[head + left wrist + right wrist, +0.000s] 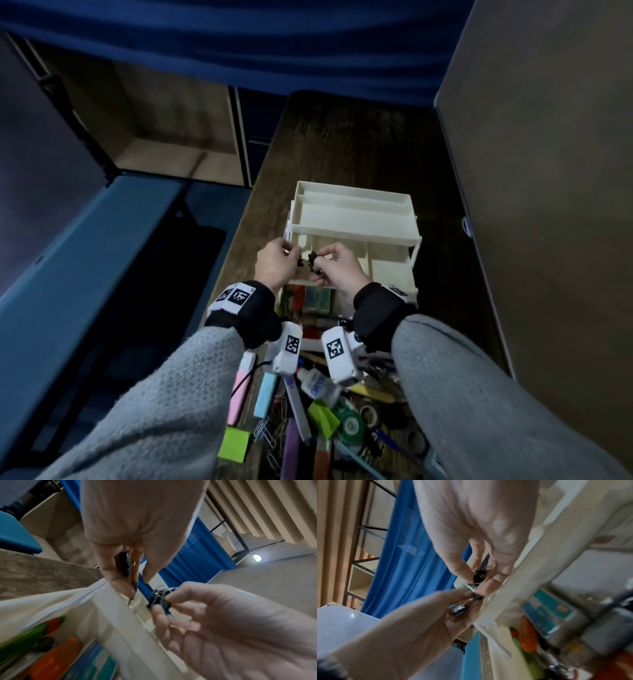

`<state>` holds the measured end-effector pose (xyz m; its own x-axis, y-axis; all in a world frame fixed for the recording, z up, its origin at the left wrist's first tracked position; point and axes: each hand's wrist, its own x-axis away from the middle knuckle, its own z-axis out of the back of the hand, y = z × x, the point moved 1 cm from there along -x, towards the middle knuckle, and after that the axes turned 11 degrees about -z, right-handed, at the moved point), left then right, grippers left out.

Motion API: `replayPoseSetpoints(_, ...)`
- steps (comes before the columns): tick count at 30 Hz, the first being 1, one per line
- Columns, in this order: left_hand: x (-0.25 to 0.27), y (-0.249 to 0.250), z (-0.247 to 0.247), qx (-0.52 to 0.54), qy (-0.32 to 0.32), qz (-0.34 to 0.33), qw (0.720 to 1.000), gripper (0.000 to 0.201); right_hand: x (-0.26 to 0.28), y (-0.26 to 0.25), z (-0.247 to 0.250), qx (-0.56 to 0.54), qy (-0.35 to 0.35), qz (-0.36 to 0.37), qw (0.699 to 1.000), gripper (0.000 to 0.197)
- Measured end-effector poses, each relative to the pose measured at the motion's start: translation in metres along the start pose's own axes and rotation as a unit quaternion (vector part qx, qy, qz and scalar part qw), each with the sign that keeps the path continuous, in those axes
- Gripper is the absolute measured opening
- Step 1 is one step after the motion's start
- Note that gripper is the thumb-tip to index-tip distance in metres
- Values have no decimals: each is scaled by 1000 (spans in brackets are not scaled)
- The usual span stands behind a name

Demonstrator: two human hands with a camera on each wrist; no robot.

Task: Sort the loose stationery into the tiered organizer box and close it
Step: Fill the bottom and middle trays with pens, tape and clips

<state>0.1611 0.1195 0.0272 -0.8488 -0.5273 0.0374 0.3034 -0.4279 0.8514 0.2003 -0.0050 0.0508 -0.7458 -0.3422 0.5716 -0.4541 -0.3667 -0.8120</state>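
Both hands meet above the near-left part of the organizer, a white tiered box standing open on the table, its upper trays stepped back toward 12 o'clock. The right hand pinches a black binder clip between thumb and forefinger, fingers curled round it, silver wire handles sticking up. The left hand, at 9 o'clock of the right and almost touching it, pinches something small and dark between its curled fingertips (likely another clip, though the blur hides its shape). The clips hang over the box's middle tier, at its front rim.

In the lowest tier, toward 6 o'clock of the hands, lie an orange marker, a green one and a teal-labelled pack.

Loose stationery is heaped on the table between the grey sleeves: a glue bottle, a green tape roll, a lime sticky pad, pink and blue highlighters, and paper clips.
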Motion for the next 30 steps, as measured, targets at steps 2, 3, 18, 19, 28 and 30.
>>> replayPoseSetpoints(2,-5,3,4,-27,-13,7,1000,29,-8,-5,-7,13,2,-11,1000,19)
replayPoseSetpoints(3,-6,5,6,-26,-19,6,999,32,-10,-7,-10,26,3,-9,1000,25)
replayPoseSetpoints(18,14,10,6,-199,-42,-165,965,29,9,6,17,133,21,90,987,43)
replayPoseSetpoints(19,15,8,2,-248,-63,-193,947,30,10,8,20,167,52,106,979,41)
replayPoseSetpoints(28,5,-5,0,-407,-132,-234,873,44,-9,-4,10,525,28,121,842,64)
replayPoseSetpoints(30,6,-10,2,-397,-119,-249,875,34,-16,-8,4,566,42,113,816,61)
